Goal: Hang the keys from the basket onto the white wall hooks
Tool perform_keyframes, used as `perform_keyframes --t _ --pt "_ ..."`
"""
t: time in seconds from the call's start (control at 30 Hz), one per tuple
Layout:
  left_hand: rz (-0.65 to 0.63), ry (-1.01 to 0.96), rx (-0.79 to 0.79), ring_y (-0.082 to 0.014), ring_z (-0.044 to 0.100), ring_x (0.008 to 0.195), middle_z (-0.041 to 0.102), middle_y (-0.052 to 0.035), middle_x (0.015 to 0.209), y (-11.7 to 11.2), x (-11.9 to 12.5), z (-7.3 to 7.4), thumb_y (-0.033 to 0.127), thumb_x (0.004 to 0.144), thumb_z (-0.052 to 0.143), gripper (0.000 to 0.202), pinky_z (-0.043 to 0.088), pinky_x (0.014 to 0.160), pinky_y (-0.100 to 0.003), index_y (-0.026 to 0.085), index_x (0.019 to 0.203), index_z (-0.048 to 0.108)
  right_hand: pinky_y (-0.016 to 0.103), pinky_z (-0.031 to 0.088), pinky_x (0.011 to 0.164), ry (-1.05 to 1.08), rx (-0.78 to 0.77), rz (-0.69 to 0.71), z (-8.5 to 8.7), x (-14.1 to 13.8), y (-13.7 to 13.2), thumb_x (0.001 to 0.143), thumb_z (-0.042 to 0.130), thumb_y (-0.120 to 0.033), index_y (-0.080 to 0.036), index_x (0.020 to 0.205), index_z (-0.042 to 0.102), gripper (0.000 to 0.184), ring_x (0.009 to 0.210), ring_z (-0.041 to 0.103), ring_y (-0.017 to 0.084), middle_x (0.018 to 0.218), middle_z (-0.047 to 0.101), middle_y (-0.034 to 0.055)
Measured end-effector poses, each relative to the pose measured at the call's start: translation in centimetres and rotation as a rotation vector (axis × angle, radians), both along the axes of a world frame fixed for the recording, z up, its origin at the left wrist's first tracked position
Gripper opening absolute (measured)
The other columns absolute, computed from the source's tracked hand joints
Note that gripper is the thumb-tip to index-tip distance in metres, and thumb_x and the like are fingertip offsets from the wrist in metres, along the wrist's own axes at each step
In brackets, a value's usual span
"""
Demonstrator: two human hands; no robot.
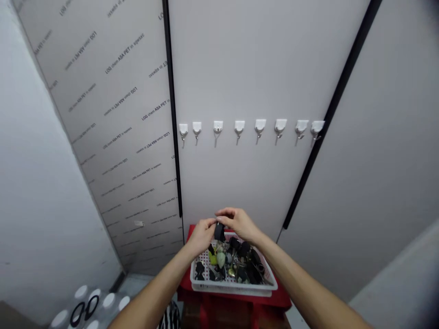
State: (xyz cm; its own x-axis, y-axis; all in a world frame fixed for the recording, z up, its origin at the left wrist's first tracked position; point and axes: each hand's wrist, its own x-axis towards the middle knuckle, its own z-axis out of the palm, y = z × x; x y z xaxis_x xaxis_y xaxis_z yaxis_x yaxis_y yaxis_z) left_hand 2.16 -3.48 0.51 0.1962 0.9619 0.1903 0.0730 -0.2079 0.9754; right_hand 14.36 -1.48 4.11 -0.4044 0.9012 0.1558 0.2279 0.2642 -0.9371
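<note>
A small dark object (219, 231), flat and black like a key fob, hangs between my hands above the basket; its exact kind is hard to make out. My left hand (201, 236) pinches it from the left side. From the right, my right hand (240, 225) has thumb and forefinger closed at its top edge. Below is a white plastic basket (236, 289) with perforated sides. Inside it lies a jumble of small items: black pieces that look like fobs, a pale green piece (221, 260), a yellow piece (213, 258) and bits of shiny metal.
The basket stands on a red surface (283, 299). Several white adhesive hooks (239, 125) run in a row across the pale wall panel (247, 183), between two black strips (173, 109). White-capped bottles (109, 300) with black handles stand at lower left.
</note>
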Motion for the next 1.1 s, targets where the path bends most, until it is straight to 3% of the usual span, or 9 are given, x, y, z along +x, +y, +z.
perform_keyframes --t 0.1,0.2,0.27,0.37,0.5,0.57,0.7,0.93,1.1 --pt "-0.002 -0.132 -0.064 -0.0071 0.039 0.050 0.047 0.0021 0.051 0.2 -0.4 -0.3 0.036 0.061 0.046 0.028 0.031 0.051 -0.019 0.010 0.063 0.056 0.025 0.037 0.061 -0.036 0.110 0.039 -0.5 -0.1 -0.1 0.067 0.039 -0.031 -0.013 0.074 0.056 0.026 0.062 0.048 0.011 0.066 0.056 0.0021" --pt "-0.019 -0.206 -0.164 -0.0048 0.034 0.044 0.042 0.0035 0.046 0.0 -0.6 -0.5 0.040 0.057 0.049 0.031 0.028 0.047 -0.018 0.009 0.059 0.053 0.024 0.035 0.068 -0.078 0.207 0.109 -0.9 -0.1 -0.1 0.065 0.042 -0.025 -0.014 0.076 0.056 0.021 0.072 0.048 0.012 0.074 0.055 0.0019" --pt "-0.050 -0.184 -0.175 -0.0045 0.033 0.043 0.042 0.0038 0.046 -0.1 -0.5 -0.6 0.040 0.056 0.050 0.031 0.027 0.046 -0.018 0.009 0.060 0.053 0.023 0.035 0.064 -0.103 0.226 0.087 -1.1 -0.3 0.1 0.064 0.043 -0.023 -0.014 0.069 0.056 0.016 0.067 0.047 0.011 0.068 0.055 0.0007" --pt "-0.027 -0.091 -0.067 -0.0063 0.038 0.049 0.048 0.0019 0.054 -0.3 -0.4 -0.6 0.031 0.054 0.054 0.025 0.030 0.049 -0.018 0.010 0.068 0.052 0.020 0.033 0.049 -0.074 0.175 0.012 -0.9 -0.8 0.3 0.063 0.042 -0.023 -0.013 0.057 0.051 0.014 0.049 0.042 0.007 0.051 0.048 -0.0029" --pt "0.216 0.043 0.122 -0.0075 0.042 0.053 0.051 0.0013 0.059 -0.5 -0.4 -0.3 0.021 0.057 0.051 0.014 0.032 0.051 -0.018 0.013 0.069 0.051 0.019 0.031 0.040 0.081 0.021 -0.046 -0.1 -1.9 0.3 0.059 0.046 -0.026 -0.015 0.057 0.043 0.012 0.037 0.037 0.005 0.041 0.043 -0.0062" --pt "0.255 0.056 0.188 -0.0083 0.044 0.056 0.052 0.0004 0.062 -0.6 -0.6 0.4 0.019 0.060 0.047 0.011 0.034 0.053 -0.018 0.014 0.069 0.051 0.019 0.032 0.038 0.163 -0.059 -0.045 0.8 -2.5 0.3 0.058 0.048 -0.028 -0.016 0.059 0.040 0.014 0.034 0.038 0.005 0.038 0.043 -0.0070" --pt "0.225 -0.023 0.284 -0.0107 0.047 0.064 0.055 -0.0020 0.067 -0.3 -1.4 3.7 0.019 0.063 0.044 0.013 0.036 0.061 -0.021 0.013 0.070 0.052 0.019 0.033 0.037 0.290 -0.041 -0.023 3.9 -3.7 0.7 0.054 0.052 -0.028 -0.016 0.059 0.039 0.018 0.033 0.040 0.005 0.038 0.046 -0.0067" --pt "0.333 -0.271 0.268 -0.0072 0.046 0.053 0.055 -0.0007 0.065 2.1 -4.0 12.1 0.024 0.058 0.050 0.021 0.035 0.046 -0.017 0.013 0.075 0.052 0.017 0.033 0.034 0.380 0.261 -0.016 12.4 -7.6 3.4 0.051 0.056 -0.025 -0.015 0.056 0.040 0.019 0.032 0.038 0.003 0.040 0.042 -0.0080" --pt "0.370 -0.445 0.232 -0.0054 0.047 0.047 0.052 0.0017 0.056 3.7 -5.9 14.1 0.025 0.056 0.051 0.017 0.035 0.044 -0.016 0.013 0.067 0.048 0.017 0.030 0.030 0.214 0.316 -0.142 14.7 -10.4 5.5 0.050 0.057 -0.033 -0.016 0.051 0.039 0.025 0.029 0.037 0.004 0.036 0.039 -0.0072"
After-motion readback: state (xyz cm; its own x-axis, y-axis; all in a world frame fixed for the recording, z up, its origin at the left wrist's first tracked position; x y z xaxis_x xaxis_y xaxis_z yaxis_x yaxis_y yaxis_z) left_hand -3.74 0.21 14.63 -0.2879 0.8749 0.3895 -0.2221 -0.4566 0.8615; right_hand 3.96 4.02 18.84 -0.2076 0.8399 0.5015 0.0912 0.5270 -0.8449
